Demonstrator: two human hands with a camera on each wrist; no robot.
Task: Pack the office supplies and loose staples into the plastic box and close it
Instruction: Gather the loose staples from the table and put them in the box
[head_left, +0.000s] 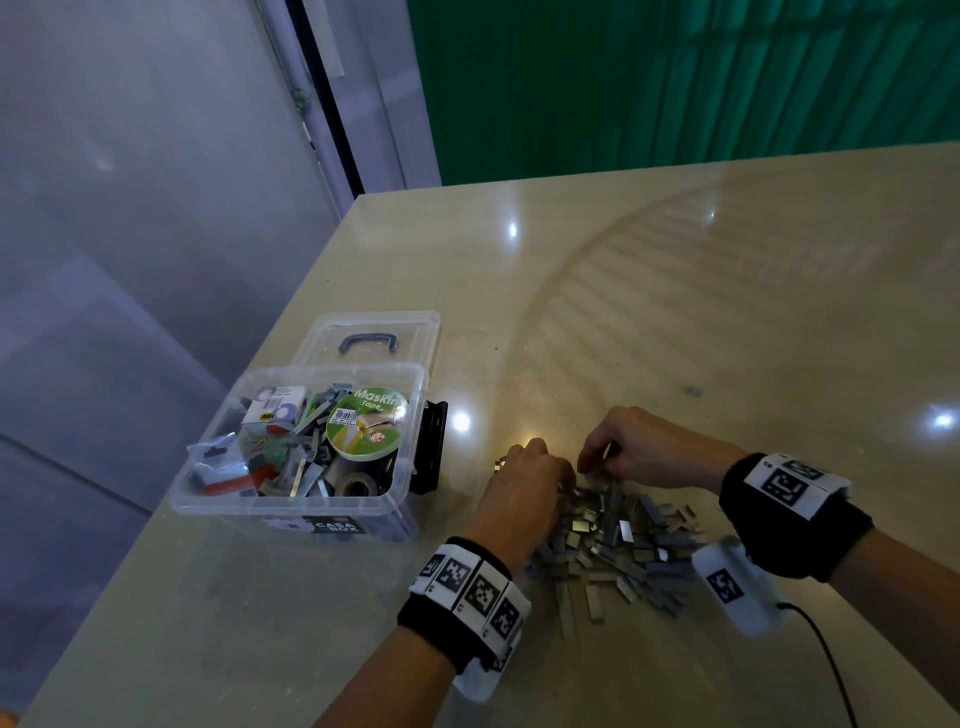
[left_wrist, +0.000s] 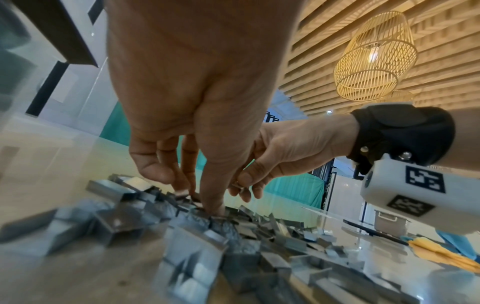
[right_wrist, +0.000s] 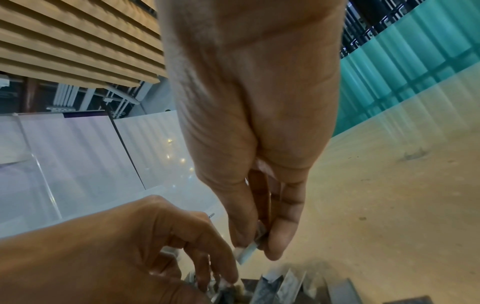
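Head view: both hands (head_left: 530, 483) over staples (head_left: 613, 540).

Glossy beige table (head_left: 675, 312), green curtain (head_left: 675, 78) – wicker lamp (left_wrist: 374, 57)

Small bright spots of overhead light are glaring off the glossy table (head_left: 675, 291) in the dim head view, and straight edges are bowing toward its corners. In the left wrist view a lit wicker lamp (left_wrist: 375, 56) is glowing, while the nearest staples (left_wrist: 192, 259) are smearing into blur.
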